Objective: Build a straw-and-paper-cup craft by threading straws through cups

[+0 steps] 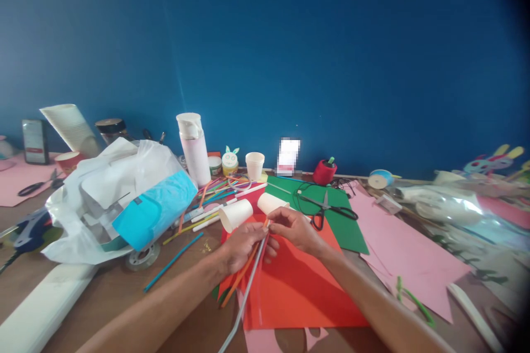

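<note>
My left hand (248,242) is closed, its fingertips pinching the upper ends of an orange straw (236,285) and a long grey straw (245,299). The grey one slants down towards me and bends near its lower end. My right hand (293,227) meets the left at those same upper ends, thumb and finger pinched together on them. Both hands are above an orange paper sheet (298,298). Just behind the left hand a white paper cup (237,215) lies on its side. Another paper cup (271,204) lies behind the right hand, partly hidden by it.
Black-handled scissors (325,208) lie on green paper (351,231). Pink paper (414,265) spreads to the right. Left are a plastic bag (111,187) with a blue packet (155,209), and a glue gun (31,231). A white bottle (194,149) and coloured sticks stand or lie behind.
</note>
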Available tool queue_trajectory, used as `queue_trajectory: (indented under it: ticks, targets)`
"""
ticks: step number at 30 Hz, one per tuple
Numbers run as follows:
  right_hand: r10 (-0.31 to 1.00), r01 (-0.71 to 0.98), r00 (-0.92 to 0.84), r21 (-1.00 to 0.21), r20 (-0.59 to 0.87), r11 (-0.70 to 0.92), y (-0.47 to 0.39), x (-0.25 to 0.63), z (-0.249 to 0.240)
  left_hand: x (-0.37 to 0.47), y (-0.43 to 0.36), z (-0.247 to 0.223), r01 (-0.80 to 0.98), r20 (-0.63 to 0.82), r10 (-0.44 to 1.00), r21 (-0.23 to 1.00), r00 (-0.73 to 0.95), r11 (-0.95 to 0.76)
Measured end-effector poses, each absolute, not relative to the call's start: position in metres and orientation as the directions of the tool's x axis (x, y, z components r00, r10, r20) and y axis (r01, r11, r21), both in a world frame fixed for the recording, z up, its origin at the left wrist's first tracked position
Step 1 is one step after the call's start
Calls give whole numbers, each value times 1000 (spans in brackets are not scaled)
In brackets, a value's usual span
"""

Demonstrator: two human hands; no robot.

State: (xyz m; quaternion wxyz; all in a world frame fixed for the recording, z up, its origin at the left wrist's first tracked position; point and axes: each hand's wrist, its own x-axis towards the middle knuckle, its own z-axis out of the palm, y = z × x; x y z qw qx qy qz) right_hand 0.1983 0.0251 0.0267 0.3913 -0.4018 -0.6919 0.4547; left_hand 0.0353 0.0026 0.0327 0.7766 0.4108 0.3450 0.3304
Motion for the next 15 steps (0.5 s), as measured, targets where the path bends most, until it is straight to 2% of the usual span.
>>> queue_trajectory:
  ticks: [6,15]
  targets:
    - [924,144,-370,-977,94,158,26,198,32,36,4,31,-254,-237,818,873,523,416]
    - [960,299,-262,-937,101,181,26,197,38,42,4,36,-236,-249,815,876,523,419]
